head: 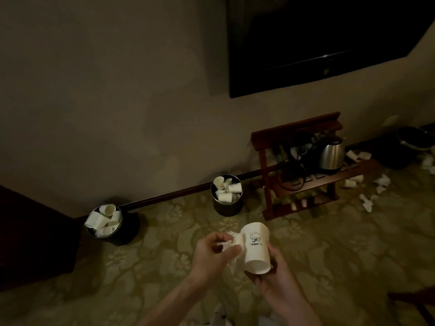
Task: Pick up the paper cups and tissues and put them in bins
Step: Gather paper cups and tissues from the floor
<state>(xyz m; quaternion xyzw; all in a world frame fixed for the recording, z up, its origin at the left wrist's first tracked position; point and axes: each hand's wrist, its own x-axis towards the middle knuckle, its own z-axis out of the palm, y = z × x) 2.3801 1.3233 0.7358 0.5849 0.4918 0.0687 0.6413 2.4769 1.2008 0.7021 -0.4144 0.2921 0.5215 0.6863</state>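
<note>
1. Left hand (209, 255), lower centre of frame: fingers curled, pinching a crumpled white tissue (231, 242) that touches the cup beside it.
2. Right hand (277, 278), lower centre, right of item 1: fingers wrapped round the lower end of a white paper cup (255, 245). The cup is tilted and held above the floor, with a small cartoon print and lettering facing the camera.
3. Carpet (164, 267), olive with a pale floral pattern, across the lower half.
4. Dark cabinet (28, 231), left edge; detail lost in shadow.
5. Left bin (127, 234), dark and round, centre left against the skirting, heaped with white cups (103, 220).
6. Centre bin (227, 208), dark and round, at the wall, filled with more cups (224, 196).
7. Wooden rack (303, 187), reddish, right of centre, carrying a steel kettle (332, 156) and dark cables.
8. Loose cups (350, 183) and loose tissues (367, 203), scattered on the carpet at right, beside and beyond the rack.
9. Dark round container (400, 151), far right edge.
10. Television (329, 43), black, wall-mounted, upper right.
</note>
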